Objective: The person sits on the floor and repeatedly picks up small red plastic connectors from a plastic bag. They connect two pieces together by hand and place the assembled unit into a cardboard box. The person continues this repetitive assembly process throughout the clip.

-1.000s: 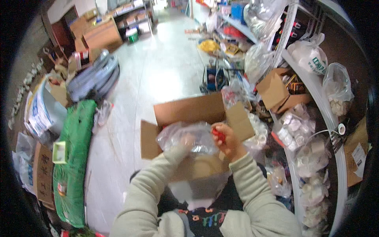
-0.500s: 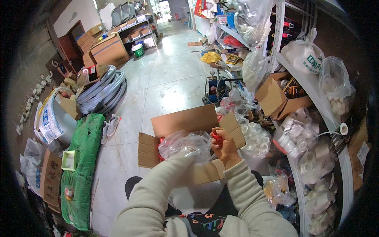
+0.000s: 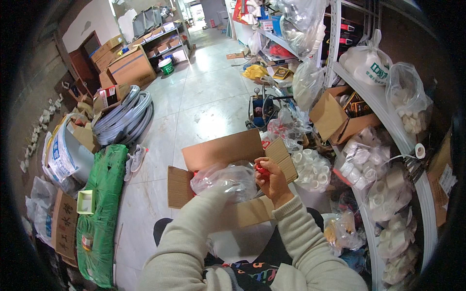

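Observation:
An open cardboard box point(image 3: 228, 149) stands on the floor between my knees, its flaps folded outward. Inside it lies a crumpled clear plastic bag point(image 3: 225, 179), with a little red showing at the box's left inner edge. My left forearm reaches into the box, and the plastic and the sleeve hide my left hand and its fingers. Over the right side of the box, my right hand point(image 3: 273, 182) is closed around small red pieces point(image 3: 262, 168), too covered by the fingers to tell their kind.
Bags of white pipe fittings point(image 3: 313, 169) crowd the right, beside a metal shelf rack point(image 3: 365, 206). On the left lie a green wrapped bundle point(image 3: 101, 194), a pair of shoes point(image 3: 134, 162) and a coiled grey hose point(image 3: 127, 116). A small machine point(image 3: 261, 109) stands beyond the box.
My right hand has turned slightly and shows less of the red pieces. My left arm remains in the box. The whole view has shifted a little.

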A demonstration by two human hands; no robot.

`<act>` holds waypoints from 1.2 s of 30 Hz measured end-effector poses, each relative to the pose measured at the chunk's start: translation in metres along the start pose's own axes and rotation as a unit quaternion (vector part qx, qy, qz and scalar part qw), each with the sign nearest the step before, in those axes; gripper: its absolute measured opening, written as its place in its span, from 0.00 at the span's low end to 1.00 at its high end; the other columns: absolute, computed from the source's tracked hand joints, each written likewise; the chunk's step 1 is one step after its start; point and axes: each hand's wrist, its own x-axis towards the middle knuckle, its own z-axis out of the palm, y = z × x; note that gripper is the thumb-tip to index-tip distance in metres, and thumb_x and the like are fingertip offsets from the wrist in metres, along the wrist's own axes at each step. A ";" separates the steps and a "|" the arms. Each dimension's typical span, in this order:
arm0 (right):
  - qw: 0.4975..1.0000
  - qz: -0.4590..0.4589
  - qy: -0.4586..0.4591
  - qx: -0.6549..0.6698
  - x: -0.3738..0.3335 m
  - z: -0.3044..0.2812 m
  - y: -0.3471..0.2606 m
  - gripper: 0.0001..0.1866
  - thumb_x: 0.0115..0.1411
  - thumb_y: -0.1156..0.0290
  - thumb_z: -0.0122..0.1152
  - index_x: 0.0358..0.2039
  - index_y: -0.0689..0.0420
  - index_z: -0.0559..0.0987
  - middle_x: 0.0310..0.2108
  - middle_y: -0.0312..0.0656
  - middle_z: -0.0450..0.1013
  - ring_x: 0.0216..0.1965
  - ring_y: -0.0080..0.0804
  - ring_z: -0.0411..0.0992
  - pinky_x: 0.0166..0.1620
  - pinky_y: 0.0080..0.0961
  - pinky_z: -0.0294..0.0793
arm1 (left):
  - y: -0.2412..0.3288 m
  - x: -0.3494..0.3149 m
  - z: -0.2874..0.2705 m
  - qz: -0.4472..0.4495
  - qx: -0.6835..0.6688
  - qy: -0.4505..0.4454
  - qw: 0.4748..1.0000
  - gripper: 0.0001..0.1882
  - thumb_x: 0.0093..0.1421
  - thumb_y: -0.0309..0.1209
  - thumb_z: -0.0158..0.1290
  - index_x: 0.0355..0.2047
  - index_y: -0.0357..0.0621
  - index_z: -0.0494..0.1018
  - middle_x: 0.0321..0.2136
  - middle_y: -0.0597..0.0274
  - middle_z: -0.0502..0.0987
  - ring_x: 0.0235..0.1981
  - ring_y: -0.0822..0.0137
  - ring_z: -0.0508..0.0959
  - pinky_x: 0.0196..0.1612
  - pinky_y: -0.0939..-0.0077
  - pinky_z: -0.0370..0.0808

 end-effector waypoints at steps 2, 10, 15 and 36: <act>1.000 0.004 -0.011 -0.002 -0.001 0.002 0.001 0.09 0.54 0.70 0.50 0.34 0.59 0.70 0.27 0.40 0.67 0.21 0.22 0.65 0.18 0.13 0.64 | 0.002 -0.004 -0.002 0.000 -0.011 0.003 1.000 0.10 0.55 0.25 0.45 0.38 0.39 0.69 0.30 0.57 0.72 0.30 0.68 0.73 0.35 0.76 0.71; 0.999 -0.034 -0.013 -0.028 -0.005 0.013 0.001 0.07 0.54 0.70 0.49 0.32 0.58 0.72 0.25 0.39 0.68 0.18 0.22 0.65 0.18 0.13 0.65 | 0.018 -0.072 -0.021 0.011 -0.108 0.040 0.993 0.10 0.56 0.25 0.45 0.38 0.38 0.69 0.30 0.58 0.72 0.30 0.72 0.73 0.34 0.79 0.71; 0.993 -0.092 -0.035 -0.058 -0.015 0.035 0.001 0.06 0.52 0.71 0.49 0.27 0.59 0.72 0.22 0.38 0.68 0.17 0.21 0.64 0.17 0.12 0.63 | -0.017 -0.142 -0.026 0.037 -0.189 0.103 0.976 0.11 0.57 0.30 0.46 0.38 0.39 0.69 0.28 0.63 0.72 0.27 0.74 0.73 0.29 0.79 0.70; 0.349 -0.193 -0.104 -0.911 0.023 0.017 0.014 0.05 0.46 0.72 0.53 0.19 0.59 0.70 0.24 0.47 0.70 0.28 0.45 0.71 0.29 0.38 0.70 | -0.045 -0.134 -0.110 0.048 -0.292 0.316 0.901 0.15 0.57 0.26 0.44 0.45 0.34 0.62 0.30 0.64 0.70 0.29 0.76 0.68 0.32 0.83 0.67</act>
